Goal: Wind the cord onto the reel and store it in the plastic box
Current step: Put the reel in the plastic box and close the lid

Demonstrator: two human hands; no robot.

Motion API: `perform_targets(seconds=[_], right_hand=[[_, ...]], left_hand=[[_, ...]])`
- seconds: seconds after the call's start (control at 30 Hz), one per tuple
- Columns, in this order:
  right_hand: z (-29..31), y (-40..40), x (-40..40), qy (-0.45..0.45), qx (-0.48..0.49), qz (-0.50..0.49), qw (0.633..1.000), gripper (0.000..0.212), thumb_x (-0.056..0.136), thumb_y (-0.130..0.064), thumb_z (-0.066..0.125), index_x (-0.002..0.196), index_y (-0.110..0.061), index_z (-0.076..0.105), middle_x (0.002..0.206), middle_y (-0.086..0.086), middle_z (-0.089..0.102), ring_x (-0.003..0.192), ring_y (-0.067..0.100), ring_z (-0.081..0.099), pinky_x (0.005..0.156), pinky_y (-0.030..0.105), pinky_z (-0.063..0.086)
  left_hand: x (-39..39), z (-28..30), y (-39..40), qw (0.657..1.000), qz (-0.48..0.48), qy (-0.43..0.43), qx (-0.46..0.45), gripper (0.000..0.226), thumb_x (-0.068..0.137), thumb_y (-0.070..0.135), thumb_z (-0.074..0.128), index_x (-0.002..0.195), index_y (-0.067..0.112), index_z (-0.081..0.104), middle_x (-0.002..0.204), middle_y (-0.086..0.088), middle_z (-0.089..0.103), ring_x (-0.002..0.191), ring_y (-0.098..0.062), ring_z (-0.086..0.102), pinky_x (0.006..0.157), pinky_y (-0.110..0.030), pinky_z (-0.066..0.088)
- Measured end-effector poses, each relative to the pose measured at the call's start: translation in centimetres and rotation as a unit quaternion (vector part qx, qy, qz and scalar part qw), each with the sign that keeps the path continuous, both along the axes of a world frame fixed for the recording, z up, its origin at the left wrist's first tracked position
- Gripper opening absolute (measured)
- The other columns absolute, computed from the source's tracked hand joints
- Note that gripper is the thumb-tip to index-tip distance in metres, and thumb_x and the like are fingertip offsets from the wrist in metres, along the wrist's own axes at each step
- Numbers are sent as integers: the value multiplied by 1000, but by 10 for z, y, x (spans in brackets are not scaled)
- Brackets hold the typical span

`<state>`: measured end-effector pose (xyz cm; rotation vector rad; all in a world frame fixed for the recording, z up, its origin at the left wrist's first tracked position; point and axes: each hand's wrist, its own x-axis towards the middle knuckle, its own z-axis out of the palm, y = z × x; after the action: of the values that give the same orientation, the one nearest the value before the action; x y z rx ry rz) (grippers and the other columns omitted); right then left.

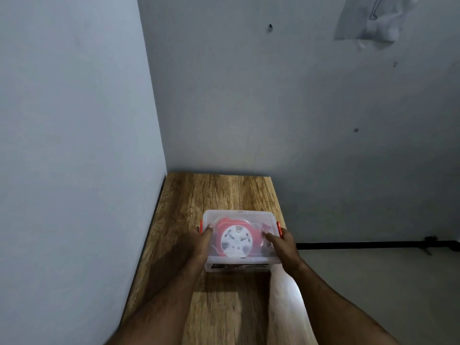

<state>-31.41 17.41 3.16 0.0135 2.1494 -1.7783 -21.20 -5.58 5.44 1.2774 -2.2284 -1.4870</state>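
Your forearms enter from the near edge and converge on the box, so both hands work it as a pair. Largest item under inspection is the wooden table, a narrow top pushed into the corner against the left wall; its far half is bare.

On it, towards the near right, stands the plastic box, clear-walled with its clear lid on top. Orange latches show at the left and right ends. Judged from the lid sitting square, the storing step is at or near its finish; whether the latches are snapped home cannot be told.

Through the lid you can see the reel, white-faced, lying flat near the middle of the box, with the red cord wound round it.

Your left hand clasps the left end of the box, thumb on the lid and fingers down the side. Your right hand clasps the right end likewise, thumb pressing the lid edge just beside the right latch. This hold seems meant to steady the box and press the lid down evenly. The hands are apart, with the reel lying directly between them, under the lid, touched by neither.
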Motion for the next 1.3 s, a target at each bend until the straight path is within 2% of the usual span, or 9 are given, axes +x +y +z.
perform_targets(seconds=[0.13, 0.2, 0.3, 0.37, 0.63, 0.77, 0.9, 1.03, 1.3], right_hand=[[14, -9, -12, 12, -17, -6, 1000, 31, 93, -22, 71, 122, -13, 67, 110, 7, 75, 98, 25, 72, 65, 28, 59], [21, -15, -23, 12, -21, -3, 1000, 30, 94, -21, 70, 123, -13, 65, 110, 8, 74, 97, 24, 73, 62, 25, 58], [31, -26, -44, 19, -30, 4, 999, 36, 93, -24, 72, 126, -11, 64, 111, 10, 74, 95, 25, 75, 67, 32, 62], [37, -34, -60, 23, -38, 4, 999, 36, 93, -25, 73, 125, -10, 65, 109, 11, 75, 92, 26, 76, 69, 36, 63], [50, -73, -123, 44, -46, 1, 998, 27, 93, -19, 72, 120, -13, 67, 108, 8, 75, 94, 25, 75, 66, 31, 62], [40, -90, -155, 48, -23, 13, 999, 32, 93, -26, 73, 122, -15, 66, 108, 7, 75, 94, 25, 74, 75, 40, 64], [23, -105, -182, 47, -8, 14, 999, 39, 91, -32, 74, 125, -15, 65, 111, 6, 74, 97, 25, 74, 83, 48, 63], [13, -117, -199, 51, 7, 10, 999, 35, 90, -40, 74, 118, -21, 66, 109, 2, 74, 97, 24, 73, 83, 47, 63], [3, -122, -212, 26, -4, 3, 1000, 41, 90, -40, 74, 124, -19, 65, 112, 3, 74, 99, 24, 73, 83, 46, 63]], left_hand=[[-16, 6, -9, 1000, -5, 8, 10, 52, 100, 50, 60, 121, 3, 72, 106, -13, 77, 80, -25, 69, 68, -30, 57], [-29, 12, -15, 1000, -11, 21, 15, 51, 101, 48, 61, 120, 2, 72, 105, -13, 76, 81, -25, 69, 73, -33, 58], [-50, 25, -27, 998, -7, 47, 32, 49, 101, 43, 62, 124, 0, 69, 111, -15, 75, 86, -26, 69, 80, -36, 60], [-67, 32, -38, 999, -22, 38, 18, 50, 102, 46, 60, 126, 3, 67, 114, -14, 75, 86, -25, 69, 72, -32, 59], [-128, 44, -72, 999, -31, 12, -1, 47, 105, 41, 56, 127, 0, 64, 123, -16, 70, 92, -24, 63, 70, -26, 47], [-154, 36, -87, 1000, -18, 18, 12, 46, 105, 39, 58, 125, -2, 66, 120, -19, 71, 89, -24, 60, 76, -31, 47], [-177, 30, -102, 1000, -11, 10, 23, 44, 105, 39, 59, 124, -1, 65, 119, -18, 71, 97, -30, 67, 82, -35, 54], [-195, 22, -112, 1000, -8, 9, 14, 36, 102, 45, 60, 104, 10, 66, 103, -11, 73, 86, -27, 69, 81, -38, 61], [-212, 3, -125, 1000, -6, -16, 22, 41, 96, 60, 60, 99, 19, 64, 95, -4, 71, 77, -22, 68, 76, -39, 62]])
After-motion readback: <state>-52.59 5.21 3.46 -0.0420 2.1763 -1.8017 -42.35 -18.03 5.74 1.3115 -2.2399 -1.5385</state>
